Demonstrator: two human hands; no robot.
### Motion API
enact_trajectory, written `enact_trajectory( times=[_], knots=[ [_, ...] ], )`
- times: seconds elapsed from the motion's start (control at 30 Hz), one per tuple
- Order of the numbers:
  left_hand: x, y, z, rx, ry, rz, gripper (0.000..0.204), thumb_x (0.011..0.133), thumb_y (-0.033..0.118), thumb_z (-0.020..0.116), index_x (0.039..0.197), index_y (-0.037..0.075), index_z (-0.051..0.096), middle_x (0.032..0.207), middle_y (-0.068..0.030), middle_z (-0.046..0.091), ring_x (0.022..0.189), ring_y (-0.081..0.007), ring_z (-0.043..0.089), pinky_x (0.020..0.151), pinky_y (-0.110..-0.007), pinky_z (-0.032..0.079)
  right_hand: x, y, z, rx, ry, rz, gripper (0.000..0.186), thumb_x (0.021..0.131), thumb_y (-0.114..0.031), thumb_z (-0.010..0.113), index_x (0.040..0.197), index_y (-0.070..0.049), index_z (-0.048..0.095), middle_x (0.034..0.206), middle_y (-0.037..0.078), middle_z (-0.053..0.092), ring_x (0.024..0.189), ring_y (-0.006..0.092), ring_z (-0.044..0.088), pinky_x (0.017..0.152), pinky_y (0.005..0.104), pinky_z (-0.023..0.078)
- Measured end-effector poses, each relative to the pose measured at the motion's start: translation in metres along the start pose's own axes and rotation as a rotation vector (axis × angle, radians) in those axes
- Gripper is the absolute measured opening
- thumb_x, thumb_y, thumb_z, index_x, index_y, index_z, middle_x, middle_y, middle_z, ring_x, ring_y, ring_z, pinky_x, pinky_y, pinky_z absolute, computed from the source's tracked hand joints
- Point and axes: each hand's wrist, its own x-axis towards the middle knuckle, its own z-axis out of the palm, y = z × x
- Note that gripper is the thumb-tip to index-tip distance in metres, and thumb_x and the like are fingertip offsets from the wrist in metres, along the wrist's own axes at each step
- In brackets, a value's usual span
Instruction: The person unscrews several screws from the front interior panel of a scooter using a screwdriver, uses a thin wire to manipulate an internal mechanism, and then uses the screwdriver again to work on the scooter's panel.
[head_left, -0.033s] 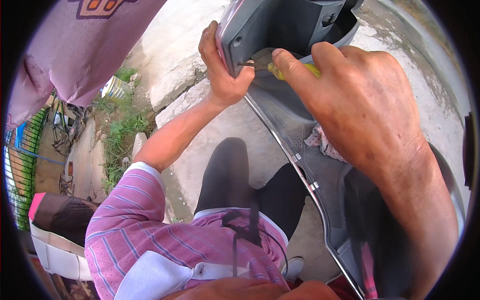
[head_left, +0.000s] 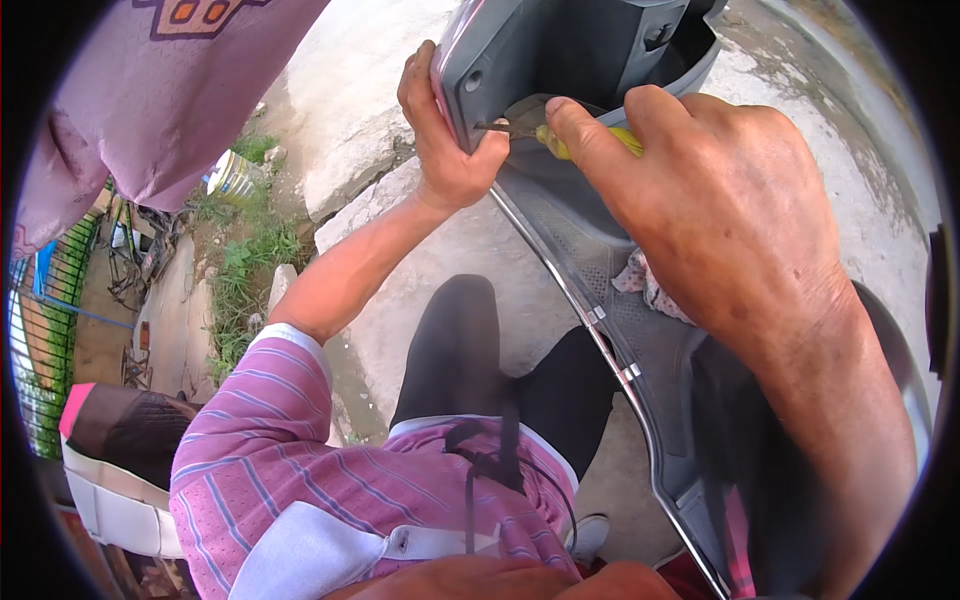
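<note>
My left hand (head_left: 450,155) grips the edge of a grey plastic panel (head_left: 470,50) on a scooter, fingers wrapped behind it and thumb beside a thin metal shaft. My right hand (head_left: 720,190) is closed on a yellow-handled screwdriver (head_left: 565,143), whose shaft (head_left: 505,129) reaches to the panel near my left thumb, below a round hole. Its tip is too small to make out clearly. A metal trim rail (head_left: 550,265) runs down along the grey footboard (head_left: 650,380), where a crumpled patterned cloth (head_left: 640,280) lies partly behind my right hand.
A pink fabric cover (head_left: 170,100) hangs at upper left. Beyond it are a bucket (head_left: 233,178), weeds (head_left: 250,260), metal scrap (head_left: 135,240) and a green wire fence (head_left: 50,340). A white and black padded item (head_left: 115,490) is at lower left. The scooter stands on cracked concrete (head_left: 340,80).
</note>
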Motion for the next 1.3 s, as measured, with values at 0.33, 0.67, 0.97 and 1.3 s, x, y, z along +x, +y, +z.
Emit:
enact_trajectory(
  times=[0.33, 0.67, 0.97, 1.3],
  knots=[
    [-0.003, 0.001, -0.006, 0.024, -0.061, -0.069, 0.108, 0.078, 0.014, 0.072, 0.167, 0.001, 0.013, 0.159, -0.0225, 0.024, 0.151, -0.0394, 0.03, 0.124, -0.049, 0.032, -0.023, -0.025, 0.015, 0.125, 0.013, 0.168, 0.055, 0.084, -0.009, 0.071, 0.139, -0.01, 0.069, 0.081, 0.008, 0.061, 0.066, 0.0246, 0.071, 0.058, 0.0377, 0.058],
    [0.0, 0.002, -0.009, 0.091, -0.071, -0.009, 0.105, 0.085, 0.023, 0.075, 0.167, 0.0, 0.013, 0.157, -0.0214, 0.026, 0.146, -0.0368, 0.039, 0.12, -0.048, 0.039, -0.029, -0.027, 0.027, 1.061, -0.145, 0.547, 0.027, 0.097, -0.01, 0.061, 0.117, 0.007, 0.066, 0.091, 0.034, 0.073, 0.091, 0.0531, 0.072, 0.088, 0.0577, 0.058],
    [-0.002, 0.003, -0.006, 0.079, -0.059, -0.036, 0.107, 0.079, 0.019, 0.072, 0.166, -0.001, 0.014, 0.156, -0.0225, 0.026, 0.147, -0.038, 0.037, 0.121, -0.048, 0.037, -0.028, -0.014, -0.007, 1.074, -0.182, 0.679, 0.036, 0.09, -0.006, 0.064, 0.125, 0.002, 0.067, 0.102, 0.028, 0.075, 0.095, 0.0421, 0.075, 0.088, 0.0467, 0.057],
    [0.003, 0.0, -0.007, 0.091, -0.061, -0.012, 0.109, 0.074, 0.016, 0.069, 0.165, -0.003, 0.013, 0.151, -0.0225, 0.029, 0.145, -0.0378, 0.037, 0.122, -0.048, 0.035, -0.04, -0.015, 0.015, 0.649, 0.111, 0.319, 0.03, 0.09, -0.001, 0.066, 0.12, -0.006, 0.068, 0.096, 0.02, 0.071, 0.085, 0.0451, 0.071, 0.074, 0.0524, 0.058]
  ],
)
